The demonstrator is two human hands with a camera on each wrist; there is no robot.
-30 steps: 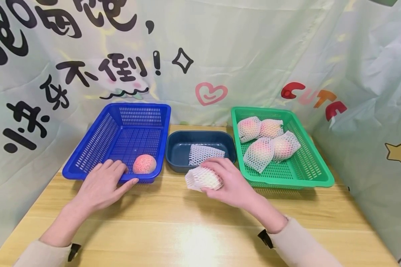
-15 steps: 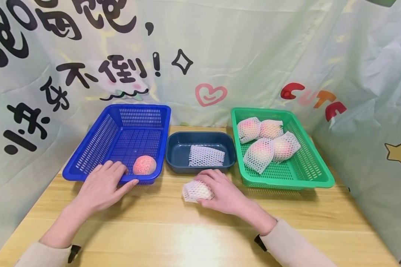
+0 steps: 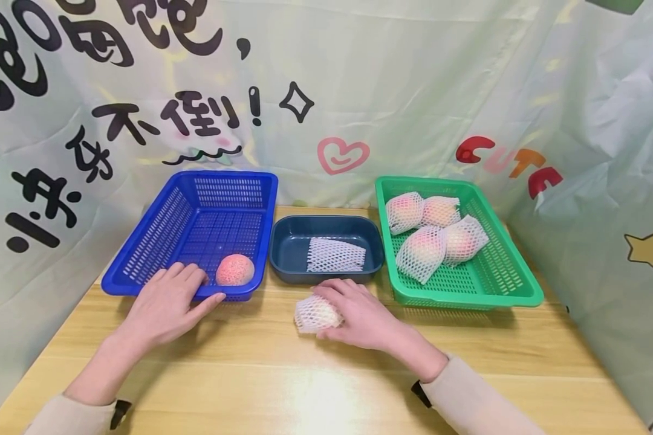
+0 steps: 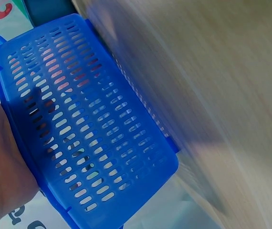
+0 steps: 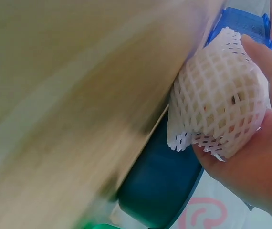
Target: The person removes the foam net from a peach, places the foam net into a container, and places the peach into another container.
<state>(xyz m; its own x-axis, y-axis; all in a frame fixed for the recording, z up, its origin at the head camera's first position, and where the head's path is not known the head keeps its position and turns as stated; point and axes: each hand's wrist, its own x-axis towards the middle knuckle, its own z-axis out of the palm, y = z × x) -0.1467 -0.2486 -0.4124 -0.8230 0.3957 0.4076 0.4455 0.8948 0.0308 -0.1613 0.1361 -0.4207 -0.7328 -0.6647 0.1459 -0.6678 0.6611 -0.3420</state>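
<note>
In the head view, my right hand [image 3: 359, 314] grips a pale peach [image 3: 329, 312] wrapped in a white foam net [image 5: 219, 95], low over the wooden table. The right wrist view shows thumb and palm around it. My left hand [image 3: 165, 308] holds the near rim of a blue basket [image 3: 114, 284], fingers bent over the edge and fingertips hidden inside. A bare pink peach [image 3: 235, 269] lies in that basket, just right of those fingers. Between the baskets, a dark blue tub [image 3: 283, 275] contains a flat white foam net sleeve [image 3: 335, 254].
At the right stands a green basket [image 3: 468, 299] with several net-wrapped peaches [image 3: 421, 251] grouped toward its left side. A printed cloth [image 3: 424, 90] hangs behind the table [image 3: 250, 374] and along both sides.
My right hand has lowered the net-wrapped peach toward the table, moving slightly left and nearer to me, away from the tub. My left hand stays on the blue basket's rim.
</note>
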